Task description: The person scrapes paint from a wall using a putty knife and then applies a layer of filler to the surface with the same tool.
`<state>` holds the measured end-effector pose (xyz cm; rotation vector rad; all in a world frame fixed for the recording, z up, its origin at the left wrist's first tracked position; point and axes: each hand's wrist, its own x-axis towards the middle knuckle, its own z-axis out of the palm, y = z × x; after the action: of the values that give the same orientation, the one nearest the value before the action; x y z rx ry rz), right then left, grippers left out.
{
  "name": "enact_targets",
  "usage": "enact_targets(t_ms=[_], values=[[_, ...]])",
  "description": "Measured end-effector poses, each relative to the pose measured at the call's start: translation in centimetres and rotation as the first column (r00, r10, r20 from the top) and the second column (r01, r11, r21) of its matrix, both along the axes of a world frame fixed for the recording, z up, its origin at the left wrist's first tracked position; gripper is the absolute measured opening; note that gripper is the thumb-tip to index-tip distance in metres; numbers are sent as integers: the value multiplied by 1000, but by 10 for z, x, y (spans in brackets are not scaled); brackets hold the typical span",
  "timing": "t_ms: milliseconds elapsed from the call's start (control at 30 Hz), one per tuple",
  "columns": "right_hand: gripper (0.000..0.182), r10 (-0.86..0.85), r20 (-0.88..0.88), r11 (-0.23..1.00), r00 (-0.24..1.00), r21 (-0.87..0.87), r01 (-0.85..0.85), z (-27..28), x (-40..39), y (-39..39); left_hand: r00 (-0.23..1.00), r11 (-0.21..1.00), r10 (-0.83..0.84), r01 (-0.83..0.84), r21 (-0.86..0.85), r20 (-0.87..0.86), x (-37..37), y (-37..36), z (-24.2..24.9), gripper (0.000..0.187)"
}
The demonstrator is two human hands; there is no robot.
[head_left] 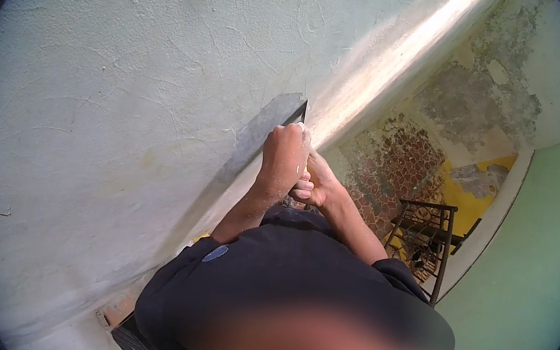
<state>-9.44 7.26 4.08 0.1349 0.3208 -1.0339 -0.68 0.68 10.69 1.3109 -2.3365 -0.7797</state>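
Note:
My left hand (285, 156) is closed against the wall edge, its knuckles dusted white. Just beyond it a thin dark blade of a scraper (303, 112) shows, lying flat near the wall's corner. My right hand (319, 183) sits just below and to the right, fingers curled in a fist close against the left. A sliver of yellow shows between the hands; the rest of the tool is hidden by them. Beside the blade a bare grey patch (257, 130) marks the pale textured wall (130, 86).
A bright ledge (406, 61) runs diagonally along the wall's edge. Below right lies a red-brown patterned floor (399, 169) with a dark metal rack (424, 235). A green wall (529, 254) stands at right. A dark box-like thing (134, 340) is at lower left.

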Motion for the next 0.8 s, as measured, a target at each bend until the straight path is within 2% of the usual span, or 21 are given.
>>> enact_targets(t_ms=[33, 100, 133, 167, 200, 233, 267, 300, 333, 400, 433, 467, 533, 567, 633, 667, 800], values=[[61, -49, -4, 999, 999, 18, 49, -11, -3, -9, 1000, 1000, 3, -3, -1, 0, -5, -6, -4, 36], [52, -168, 7, 985, 986, 44, 168, -44, -15, -34, 979, 933, 52, 22, 358, -196, -21, -22, -14, 31], [46, -241, 19, 970, 970, 43, 240, -56, -23, -50, 988, 946, 85, -40, 321, -129, -34, -21, -24, 27], [50, -360, -55, 913, 932, 188, 363, -43, -24, -57, 987, 949, 86, -39, 313, -137, -38, -20, -31, 27], [55, -461, -146, 816, 875, 318, 483, -29, -24, -62, 990, 974, 33, -1, 225, -139, -42, -17, -37, 28], [55, -465, -147, 816, 873, 312, 487, -38, -32, -56, 991, 990, -24, 42, 137, -132, -43, -13, -43, 30], [50, -378, -1, 916, 926, 147, 374, -57, -44, -40, 989, 995, -81, 87, 49, -120, -44, -9, -48, 32], [45, -256, 124, 964, 959, -36, 263, -69, -49, -26, 985, 990, -136, 134, -34, -102, -43, -3, -51, 34], [45, -264, 124, 962, 956, -33, 270, -67, -45, -16, 984, 989, -144, 141, -32, -101, -39, 5, -48, 34], [51, -154, -14, 984, 988, 84, 154, -46, -33, 4, 993, 980, -99, 86, 181, 64, -28, 19, -33, 33], [61, -56, -51, 991, 997, 121, 62, -40, -25, 10, 985, 981, -98, 73, 178, 139, -22, 20, -26, 36], [61, -60, -43, 989, 997, 134, 65, -38, -18, 14, 991, 995, -63, 54, 84, 116, -13, 19, -28, 34], [66, 38, 40, 994, 999, 99, -41, -34, -4, 17, 995, 948, 20, -49, 314, 93, -5, 17, 20, 35], [68, 40, 33, 995, 999, 95, -43, -30, 1, 12, 995, 948, 19, -50, 315, 101, -2, 15, 13, 35], [68, 41, -6, 990, 999, 134, -40, -23, 5, 8, 992, 999, -6, 1, 41, 123, 4, 10, -12, 35], [68, 44, -54, 985, 998, 169, -34, -22, 6, 6, 992, 999, -2, -3, 41, 128, 3, 8, -18, 35], [68, 54, 9, 990, 998, 129, -55, -35, -5, 6, 993, 1000, 14, -15, 8, 114, -6, 2, -29, 35]])
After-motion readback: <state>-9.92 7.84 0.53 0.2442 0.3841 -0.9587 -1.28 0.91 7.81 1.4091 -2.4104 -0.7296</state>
